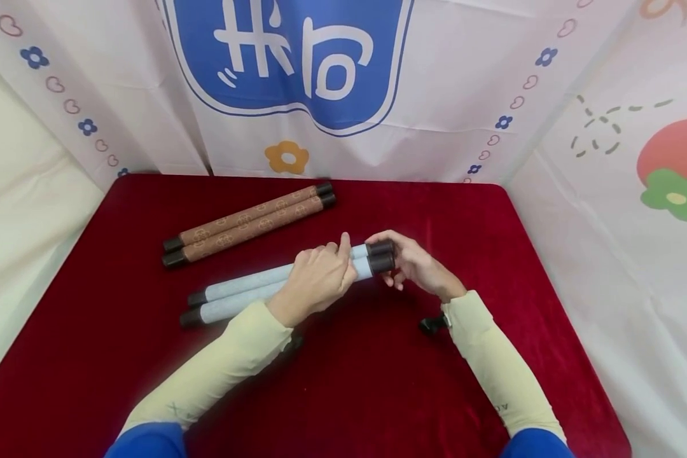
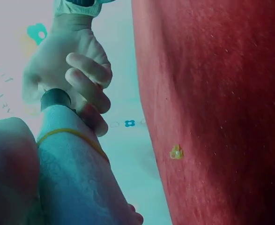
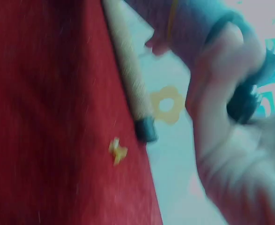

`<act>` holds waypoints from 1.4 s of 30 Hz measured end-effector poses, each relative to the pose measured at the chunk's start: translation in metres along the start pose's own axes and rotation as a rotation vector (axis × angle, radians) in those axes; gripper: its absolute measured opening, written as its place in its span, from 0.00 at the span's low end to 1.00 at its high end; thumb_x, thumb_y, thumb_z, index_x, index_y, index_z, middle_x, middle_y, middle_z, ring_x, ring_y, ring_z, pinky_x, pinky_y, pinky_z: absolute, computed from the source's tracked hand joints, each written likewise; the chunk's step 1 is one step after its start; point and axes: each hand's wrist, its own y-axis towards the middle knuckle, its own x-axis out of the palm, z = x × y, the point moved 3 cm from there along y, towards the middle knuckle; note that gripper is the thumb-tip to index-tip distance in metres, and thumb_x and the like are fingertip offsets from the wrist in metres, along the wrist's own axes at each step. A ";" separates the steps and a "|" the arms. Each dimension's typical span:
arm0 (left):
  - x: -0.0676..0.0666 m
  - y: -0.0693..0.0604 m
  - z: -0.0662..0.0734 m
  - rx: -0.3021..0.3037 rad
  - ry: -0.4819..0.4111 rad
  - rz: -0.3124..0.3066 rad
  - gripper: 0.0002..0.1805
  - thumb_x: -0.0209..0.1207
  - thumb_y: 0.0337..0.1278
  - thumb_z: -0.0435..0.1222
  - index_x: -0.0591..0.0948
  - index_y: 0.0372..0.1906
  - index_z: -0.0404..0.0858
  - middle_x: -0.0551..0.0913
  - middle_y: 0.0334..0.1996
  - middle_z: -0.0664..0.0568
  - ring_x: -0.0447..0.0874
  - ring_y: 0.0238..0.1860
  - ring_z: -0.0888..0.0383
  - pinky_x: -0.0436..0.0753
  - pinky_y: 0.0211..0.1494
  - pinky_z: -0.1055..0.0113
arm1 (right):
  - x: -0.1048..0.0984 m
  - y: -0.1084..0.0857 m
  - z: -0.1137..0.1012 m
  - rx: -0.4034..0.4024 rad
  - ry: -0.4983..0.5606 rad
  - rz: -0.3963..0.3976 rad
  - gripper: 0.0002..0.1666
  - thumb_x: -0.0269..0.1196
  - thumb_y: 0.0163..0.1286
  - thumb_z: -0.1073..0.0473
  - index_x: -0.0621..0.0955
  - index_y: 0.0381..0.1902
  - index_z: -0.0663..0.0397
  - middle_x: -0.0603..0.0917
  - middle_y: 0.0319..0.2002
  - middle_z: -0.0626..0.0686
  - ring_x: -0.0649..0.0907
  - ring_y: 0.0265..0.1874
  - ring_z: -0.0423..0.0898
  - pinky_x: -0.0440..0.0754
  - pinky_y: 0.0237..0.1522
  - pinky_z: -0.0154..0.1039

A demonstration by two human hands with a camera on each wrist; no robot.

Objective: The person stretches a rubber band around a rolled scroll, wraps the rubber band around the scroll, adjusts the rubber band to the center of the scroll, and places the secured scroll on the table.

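Note:
Two light blue scrolls (image 1: pixel 237 306) with black end caps lie side by side, held above the red table in the head view. My left hand (image 1: pixel 320 277) grips them from above, toward their right end, with the index finger extended. At the right end, my right hand (image 1: pixel 420 266) holds the black caps, its fingers curled around them. A thin yellow rubber band (image 2: pixel 76 132) circles the light blue scroll in the left wrist view. The right wrist view also shows that band (image 3: pixel 173 18), close to the blurred right hand (image 3: pixel 221 89).
Two brown patterned scrolls (image 1: pixel 252 230) with black caps lie together at the table's back left. The table wears a red velvet cloth (image 1: pixel 378 375). A small yellow thing (image 2: pixel 176 152), kind unclear, shows against the cloth. White printed curtains (image 1: pixel 452 83) stand behind and beside.

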 end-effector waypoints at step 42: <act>0.025 -0.003 -0.029 -0.006 -0.375 -0.124 0.50 0.70 0.51 0.67 0.75 0.73 0.40 0.84 0.58 0.50 0.84 0.49 0.56 0.88 0.44 0.55 | 0.016 0.018 0.012 0.193 -0.448 0.602 0.22 0.46 0.85 0.44 0.82 0.46 0.50 0.81 0.33 0.61 0.76 0.14 0.52 0.79 0.16 0.42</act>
